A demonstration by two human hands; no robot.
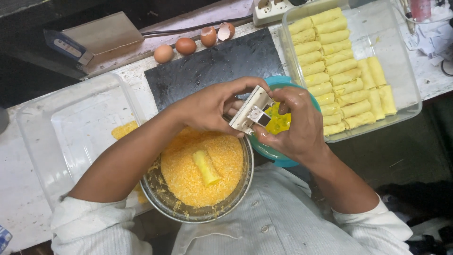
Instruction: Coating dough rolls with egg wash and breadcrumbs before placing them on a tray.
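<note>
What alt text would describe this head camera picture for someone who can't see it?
Both hands, left hand and right hand, hold a small white boxy object above a teal bowl of beaten egg. Below sits a metal bowl of orange crumbs holding one roll.

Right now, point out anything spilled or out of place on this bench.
Orange crumbs lie spilled in the otherwise bare clear tray, left of the metal bowl. Two empty eggshell halves sit loose beside the whole eggs behind the black board.
</note>
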